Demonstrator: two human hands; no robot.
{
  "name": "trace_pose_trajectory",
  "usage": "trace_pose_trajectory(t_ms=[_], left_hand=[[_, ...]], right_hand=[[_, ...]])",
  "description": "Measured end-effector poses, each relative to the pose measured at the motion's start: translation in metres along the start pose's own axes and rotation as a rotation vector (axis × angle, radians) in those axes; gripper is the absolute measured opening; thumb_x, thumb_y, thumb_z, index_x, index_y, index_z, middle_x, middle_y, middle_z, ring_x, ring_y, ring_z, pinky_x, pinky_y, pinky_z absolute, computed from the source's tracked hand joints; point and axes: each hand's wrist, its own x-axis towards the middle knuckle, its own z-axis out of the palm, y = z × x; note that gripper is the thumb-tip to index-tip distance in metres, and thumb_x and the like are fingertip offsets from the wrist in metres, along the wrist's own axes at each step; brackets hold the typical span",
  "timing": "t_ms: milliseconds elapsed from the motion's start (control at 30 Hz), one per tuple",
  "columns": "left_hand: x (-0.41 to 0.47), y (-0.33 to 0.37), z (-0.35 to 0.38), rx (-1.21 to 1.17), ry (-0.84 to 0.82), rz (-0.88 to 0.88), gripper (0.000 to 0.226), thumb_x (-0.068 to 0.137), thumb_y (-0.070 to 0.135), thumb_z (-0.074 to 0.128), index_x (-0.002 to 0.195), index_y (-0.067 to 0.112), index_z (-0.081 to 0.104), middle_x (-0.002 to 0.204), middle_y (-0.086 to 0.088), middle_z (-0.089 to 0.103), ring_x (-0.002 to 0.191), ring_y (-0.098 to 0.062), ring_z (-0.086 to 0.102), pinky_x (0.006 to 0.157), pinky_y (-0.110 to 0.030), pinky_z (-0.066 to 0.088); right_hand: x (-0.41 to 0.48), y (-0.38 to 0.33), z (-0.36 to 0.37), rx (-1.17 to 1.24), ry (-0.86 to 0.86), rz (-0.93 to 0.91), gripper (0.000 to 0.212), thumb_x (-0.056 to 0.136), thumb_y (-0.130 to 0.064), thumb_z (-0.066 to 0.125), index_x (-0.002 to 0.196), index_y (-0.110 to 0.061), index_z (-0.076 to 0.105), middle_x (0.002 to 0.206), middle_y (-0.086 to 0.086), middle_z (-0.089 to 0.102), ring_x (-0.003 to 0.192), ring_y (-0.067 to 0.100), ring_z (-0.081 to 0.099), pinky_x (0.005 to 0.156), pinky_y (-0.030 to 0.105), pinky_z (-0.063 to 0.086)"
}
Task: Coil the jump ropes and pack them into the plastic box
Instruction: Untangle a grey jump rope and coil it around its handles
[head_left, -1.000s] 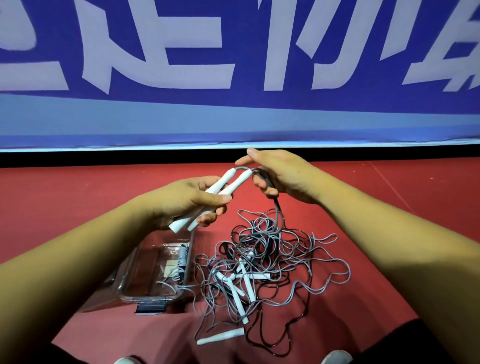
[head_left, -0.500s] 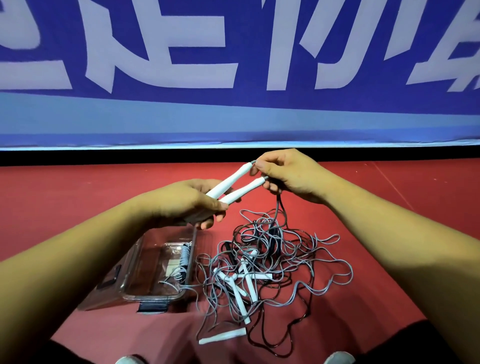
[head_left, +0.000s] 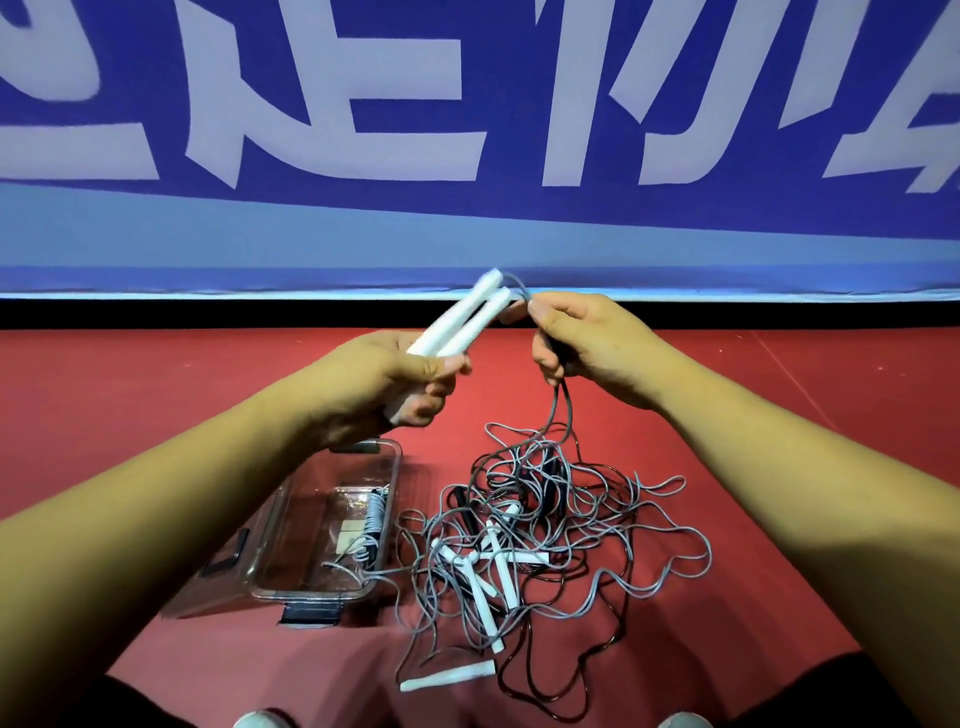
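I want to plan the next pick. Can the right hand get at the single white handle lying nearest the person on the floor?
Probably not right away: the right hand is shut on the grey cord. The white handle itself lies uncovered on the red floor.

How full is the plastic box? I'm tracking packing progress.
Nearly empty. The plastic box is open and holds just one coiled rope against its right wall; the other ropes lie tangled on the floor beside it.
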Motion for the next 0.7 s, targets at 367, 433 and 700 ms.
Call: trace_pose_trajectory(t_ms=[367,433,700], left_hand=[[0.02,0.01,0.002,-0.434,0.371,0.275,0.014,0.101,0.022,0.051,0.114,0.019,0.045,0.11,-0.024,0.062,0.1,-0.036,0.068,0.084,-0.05,0.058],[0.023,0.011,0.005,-0.484,0.397,0.329,0.011,0.103,0.022,0.049,0.113,0.019,0.044,0.12,-0.023,0.062,0.1,-0.034,0.069,0.085,-0.05,0.058],[0.025,0.009,0.01,-0.566,0.397,0.224,0.034,0.104,0.04,0.041,0.118,0.015,0.059,0.131,0.003,0.065,0.123,-0.022,0.06,0.103,-0.039,0.048]], right_hand=[[-0.004,0.0,0.062,0.061,-0.074,0.134,0.027,0.105,-0.013,0.034,0.095,-0.002,0.056,0.06,0.005,0.044,0.049,0.018,0.044,0.053,0.028,0.038],[-0.006,-0.002,0.076,0.127,-0.07,0.181,0.027,0.106,-0.017,0.034,0.091,-0.006,0.054,0.059,0.007,0.045,0.047,0.018,0.043,0.05,0.026,0.036],[-0.008,-0.009,0.091,-0.005,-0.103,0.174,0.027,0.105,-0.024,0.038,0.097,-0.008,0.058,0.057,0.007,0.046,0.039,0.014,0.045,0.044,0.021,0.036]])
